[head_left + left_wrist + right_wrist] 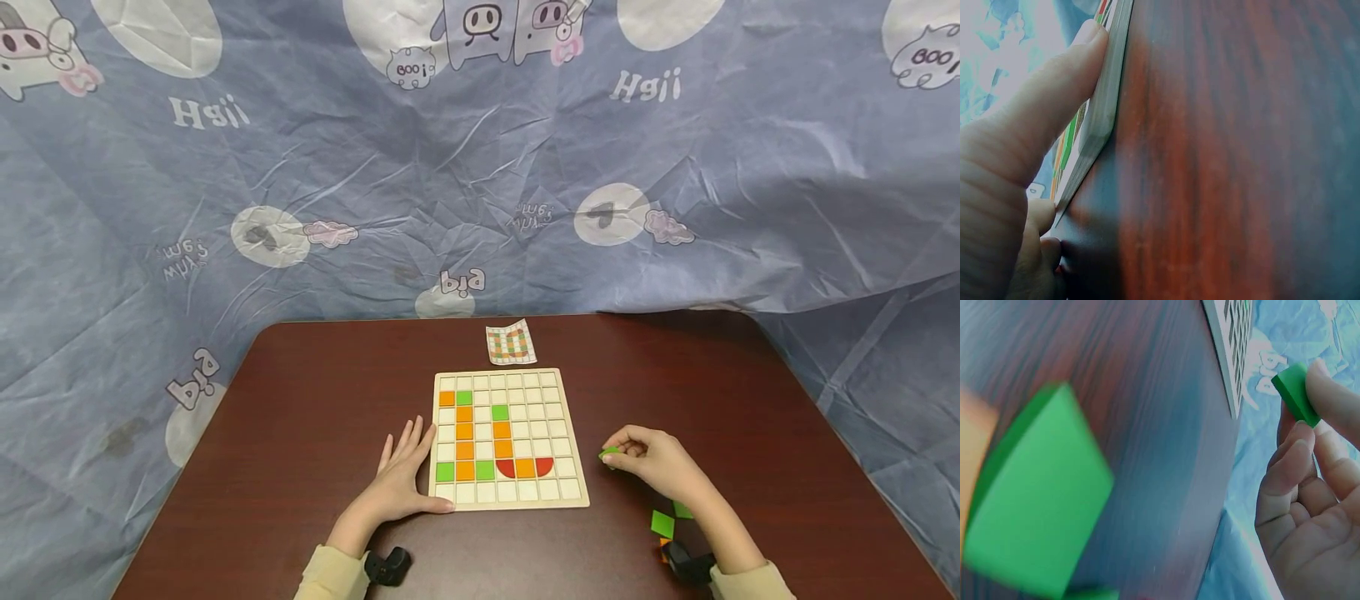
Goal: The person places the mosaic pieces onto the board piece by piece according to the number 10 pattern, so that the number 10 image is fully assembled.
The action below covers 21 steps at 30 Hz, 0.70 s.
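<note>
A pale wooden grid board (510,495) lies on the table, partly filled with orange, green and red tiles. My left hand (397,483) rests at its lower left corner, fingers spread along the left side and thumb on the front edge. In the left wrist view the thumb (1054,81) lies against the board's rim (1107,81). Right of the board, my right hand (660,462) pinches a green square tile (609,452) between thumb and fingers. The right wrist view shows this green tile (1295,394) held at the fingertips, apart from the board.
Loose green tiles (662,524) and an orange tile (663,550) lie near my right wrist. Behind the board is a small printed pattern card (511,343). A patterned blue cloth (450,167) hangs beyond the table's far edge.
</note>
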### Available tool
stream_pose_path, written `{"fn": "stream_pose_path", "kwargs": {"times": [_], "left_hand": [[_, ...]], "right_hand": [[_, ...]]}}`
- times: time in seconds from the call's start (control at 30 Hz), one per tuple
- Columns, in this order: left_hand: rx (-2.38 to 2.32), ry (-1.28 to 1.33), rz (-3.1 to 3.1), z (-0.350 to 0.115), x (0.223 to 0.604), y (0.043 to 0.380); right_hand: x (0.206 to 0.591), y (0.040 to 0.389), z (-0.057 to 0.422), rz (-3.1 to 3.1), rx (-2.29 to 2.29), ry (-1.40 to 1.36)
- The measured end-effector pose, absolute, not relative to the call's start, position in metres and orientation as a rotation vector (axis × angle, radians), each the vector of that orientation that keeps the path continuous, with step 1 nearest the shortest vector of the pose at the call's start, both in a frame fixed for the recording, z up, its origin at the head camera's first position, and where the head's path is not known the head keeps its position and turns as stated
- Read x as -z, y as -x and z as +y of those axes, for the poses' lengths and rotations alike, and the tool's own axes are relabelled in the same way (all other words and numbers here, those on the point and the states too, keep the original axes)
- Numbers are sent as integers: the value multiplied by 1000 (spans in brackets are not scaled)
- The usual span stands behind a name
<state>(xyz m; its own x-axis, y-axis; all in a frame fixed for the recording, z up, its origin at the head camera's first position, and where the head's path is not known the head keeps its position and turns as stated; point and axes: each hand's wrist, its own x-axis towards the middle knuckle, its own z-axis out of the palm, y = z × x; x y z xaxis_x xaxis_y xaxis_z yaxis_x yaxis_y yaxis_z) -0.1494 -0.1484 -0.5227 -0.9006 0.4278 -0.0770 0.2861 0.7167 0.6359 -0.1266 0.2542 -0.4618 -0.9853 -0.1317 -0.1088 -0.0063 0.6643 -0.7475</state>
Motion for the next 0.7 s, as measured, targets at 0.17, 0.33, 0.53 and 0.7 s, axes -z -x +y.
{"fn": "stream_pose_path", "kwargs": {"times": [0.17, 0.33, 0.53, 0.7], "left_hand": [[-932, -580, 2720, -149, 525, 151], [-910, -579, 2730, -150, 528, 152], [-919, -592, 2734, -150, 529, 152], [-918, -589, 2725, -150, 528, 151]], "right_hand": [[464, 134, 238, 2693, 1328, 82], [469, 143, 221, 2675, 1401, 37], [479, 152, 202, 2682, 1452, 44], [485, 157, 188, 2702, 1466, 25]]}}
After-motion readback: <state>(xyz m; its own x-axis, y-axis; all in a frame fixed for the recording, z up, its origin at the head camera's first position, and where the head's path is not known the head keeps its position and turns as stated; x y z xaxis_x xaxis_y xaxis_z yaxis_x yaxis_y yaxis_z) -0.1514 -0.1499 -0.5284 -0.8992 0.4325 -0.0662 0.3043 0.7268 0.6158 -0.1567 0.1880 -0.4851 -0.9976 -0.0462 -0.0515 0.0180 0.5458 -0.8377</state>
